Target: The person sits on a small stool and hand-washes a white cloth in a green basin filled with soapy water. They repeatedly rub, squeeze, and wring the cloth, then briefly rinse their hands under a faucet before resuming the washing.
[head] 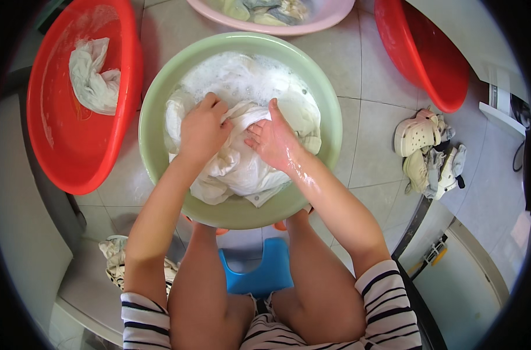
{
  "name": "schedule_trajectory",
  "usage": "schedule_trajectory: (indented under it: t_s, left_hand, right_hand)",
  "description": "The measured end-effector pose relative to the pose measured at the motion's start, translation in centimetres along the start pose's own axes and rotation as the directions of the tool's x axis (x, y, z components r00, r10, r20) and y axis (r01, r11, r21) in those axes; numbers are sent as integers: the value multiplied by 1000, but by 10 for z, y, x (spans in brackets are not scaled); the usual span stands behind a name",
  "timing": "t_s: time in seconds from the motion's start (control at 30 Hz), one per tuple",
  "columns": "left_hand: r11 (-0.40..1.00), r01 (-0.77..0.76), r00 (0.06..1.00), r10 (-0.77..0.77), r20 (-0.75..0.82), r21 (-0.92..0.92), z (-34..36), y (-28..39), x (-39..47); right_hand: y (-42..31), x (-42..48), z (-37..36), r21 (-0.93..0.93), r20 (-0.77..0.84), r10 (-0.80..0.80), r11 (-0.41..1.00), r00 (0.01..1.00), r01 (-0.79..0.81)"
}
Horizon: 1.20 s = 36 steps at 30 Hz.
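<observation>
A pale green plastic basin stands on the floor before me, with white wet cloth in soapy water. Over the middle of the cloth, my left hand has bent fingers against a raised fold, which it seems to pinch; the fingertips are partly hidden. My right hand lies just right of it, palm turned up and fingers apart, with its fingers beside the same fold and its thumb raised. Water shines on the right wrist and forearm.
A red basin with a white cloth stands left. A pink basin holds wet cloths at the top. Another red basin stands upper right, above clogs and socks. A blue stool is beneath me.
</observation>
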<state>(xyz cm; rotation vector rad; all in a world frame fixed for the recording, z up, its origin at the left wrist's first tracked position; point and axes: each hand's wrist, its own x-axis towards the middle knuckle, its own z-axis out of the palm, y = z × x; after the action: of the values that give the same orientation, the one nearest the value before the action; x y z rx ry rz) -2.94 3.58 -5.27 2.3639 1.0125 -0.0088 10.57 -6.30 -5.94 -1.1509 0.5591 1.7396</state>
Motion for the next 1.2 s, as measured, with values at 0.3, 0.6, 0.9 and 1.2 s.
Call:
schedule_trajectory:
  t_s: [0.3, 0.6, 0.9, 1.2]
  left_hand:
    - [933, 202, 970, -232, -70, -297, 41, -29, 12]
    - [703, -635, 765, 514, -388, -321, 0, 74, -23]
    - [721, -598, 792, 465, -395, -351, 3, 69, -37]
    - [584, 214, 955, 46, 295, -783, -30, 32, -51]
  right_hand:
    - [2, 23, -2, -10, -38, 28, 1000, 999, -28]
    - [16, -3, -9, 222, 339, -99, 975, 936, 22]
    - [32, -44, 8, -62, 11, -270, 961, 963, 270]
    - [-23, -91, 18, 392, 80, -177, 910, 981, 132]
